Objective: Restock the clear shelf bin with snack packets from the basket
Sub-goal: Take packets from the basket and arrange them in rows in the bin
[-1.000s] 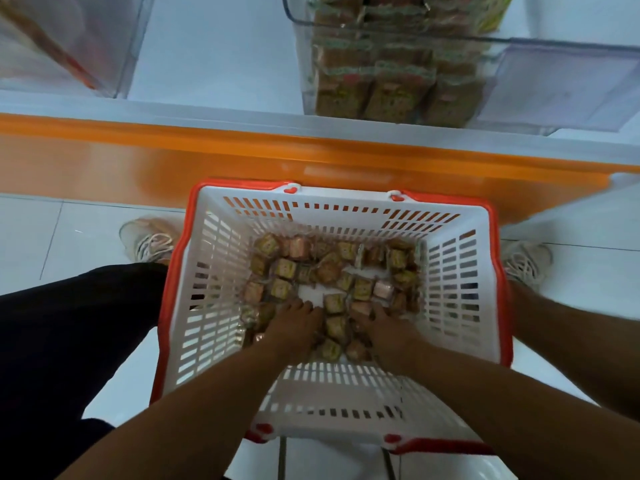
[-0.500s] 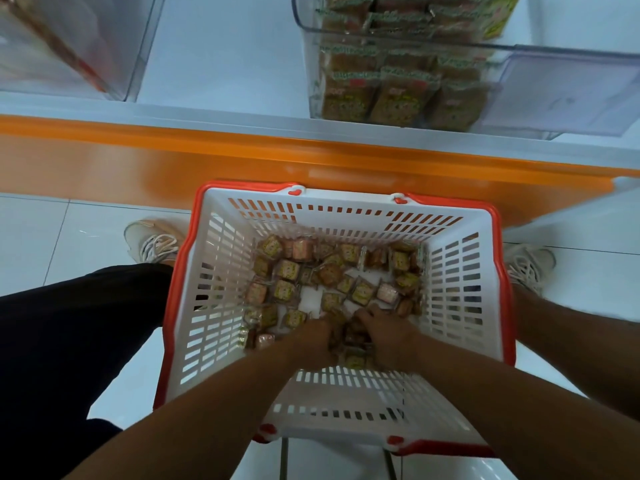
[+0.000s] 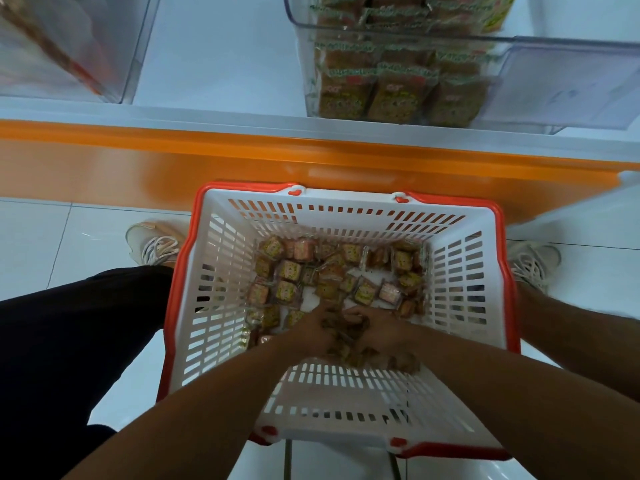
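Note:
A white basket with a red rim (image 3: pixel 214 271) stands on the floor in front of me. Small square snack packets (image 3: pixel 291 270) cover its bottom. My left hand (image 3: pixel 311 329) and my right hand (image 3: pixel 384 329) are pressed together inside the basket near its front wall, cupped around a bunch of packets (image 3: pixel 346 336); a few spill below the hands. The clear shelf bin (image 3: pixel 568 81) sits on the shelf above, at the upper right, with rows of packets stacked in its left part.
An orange shelf edge (image 3: pixel 138 157) runs across just behind the basket. Another clear bin (image 3: pixel 69 46) stands at the upper left. My shoes (image 3: pixel 156 244) flank the basket on the white tiled floor. My dark trouser leg (image 3: pixel 69 341) fills the left.
My hands have drawn together from spread apart on the pile, scooping packets toward the basket's front wall and lifting slightly. The view has tilted a little upward toward the shelf.

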A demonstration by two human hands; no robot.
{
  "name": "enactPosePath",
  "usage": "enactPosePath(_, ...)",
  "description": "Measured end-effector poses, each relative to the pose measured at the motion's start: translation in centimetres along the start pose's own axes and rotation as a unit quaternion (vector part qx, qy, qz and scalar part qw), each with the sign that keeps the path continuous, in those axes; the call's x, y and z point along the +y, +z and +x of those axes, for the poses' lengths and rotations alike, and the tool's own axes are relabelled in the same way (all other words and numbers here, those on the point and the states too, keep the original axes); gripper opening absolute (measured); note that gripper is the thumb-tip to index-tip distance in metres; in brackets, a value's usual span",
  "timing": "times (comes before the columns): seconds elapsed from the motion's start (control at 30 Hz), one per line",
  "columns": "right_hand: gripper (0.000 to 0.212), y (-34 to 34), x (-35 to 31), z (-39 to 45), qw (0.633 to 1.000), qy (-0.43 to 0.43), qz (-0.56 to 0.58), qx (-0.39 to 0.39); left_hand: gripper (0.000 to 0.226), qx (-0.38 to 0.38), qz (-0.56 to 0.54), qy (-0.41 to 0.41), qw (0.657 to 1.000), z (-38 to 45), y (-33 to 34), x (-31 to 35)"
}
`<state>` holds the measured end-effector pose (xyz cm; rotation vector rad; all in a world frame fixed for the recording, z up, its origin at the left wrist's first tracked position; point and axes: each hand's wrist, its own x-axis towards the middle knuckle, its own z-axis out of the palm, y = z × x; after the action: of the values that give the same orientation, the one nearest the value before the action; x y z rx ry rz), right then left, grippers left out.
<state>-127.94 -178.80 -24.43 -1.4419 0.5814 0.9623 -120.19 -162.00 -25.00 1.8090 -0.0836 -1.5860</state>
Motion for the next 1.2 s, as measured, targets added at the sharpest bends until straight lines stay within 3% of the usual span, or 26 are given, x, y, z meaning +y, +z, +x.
enactPosePath(0.1, 0.051, -0.4, -1.5, 0.0, 0.999, 0.019, 0.036, -0.010, 0.038, -0.003, -0.071, -0.031, 0.997, -0.7, -1.8, 1.0)
enactPosePath(0.23, 0.045, -1.4, -3.8, -1.0, 0.986, 0.067, 0.150, -0.009, 0.038, -0.068, -0.137, -0.056, 0.987, -1.9, -3.7, 3.2)
enactPosePath(0.33, 0.047, -1.9, -5.4, -2.8, 0.966, 0.050, 0.252, -0.014, 0.042, -0.094, -0.160, -0.046, 0.982, -3.6, -4.1, 5.5)
enactPosePath(0.43, 0.048, -2.3, -7.7, -5.3, 0.966, 0.021, 0.256, -0.012, 0.054, -0.098, -0.120, -0.023, 0.988, -5.0, -4.5, 7.3)
enactPosePath(0.57, 0.055, -2.1, -11.1, -9.9, 0.959, -0.019, 0.282, 0.000, 0.057, -0.136, -0.166, -0.007, 0.977, -8.0, -5.1, 9.2)
enactPosePath(0.7, 0.051, -1.5, -16.1, -16.7, 0.958, -0.123, 0.261, -0.005, 0.042, -0.172, -0.224, 0.034, 0.959, -12.5, -6.6, 12.9)
enactPosePath(0.83, 0.057, -0.6, -21.2, -23.2, 0.930, -0.286, 0.227, 0.042, 0.070, -0.241, -0.278, 0.123, 0.922, -17.8, -8.1, 18.4)
enactPosePath(0.9, 0.058, -0.6, -23.4, -26.1, 0.910, -0.355, 0.202, 0.067, 0.062, -0.304, -0.309, 0.153, 0.888, -20.8, -8.4, 21.4)
enactPosePath(1.03, 0.057, -1.1, -26.6, -29.9, 0.846, -0.484, 0.174, 0.140, 0.060, -0.180, -0.271, 0.235, 0.916, -25.1, -8.6, 26.5)
enactPosePath(1.13, 0.056, -1.8, -28.2, -30.6, 0.801, -0.545, 0.178, 0.170, 0.045, -0.224, -0.291, 0.259, 0.893, -26.9, -8.1, 28.4)
enactPosePath(1.2, 0.058, -2.1, -28.8, -30.4, 0.791, -0.556, 0.179, 0.181, 0.047, -0.255, -0.328, 0.270, 0.869, -27.1, -7.7, 28.7)
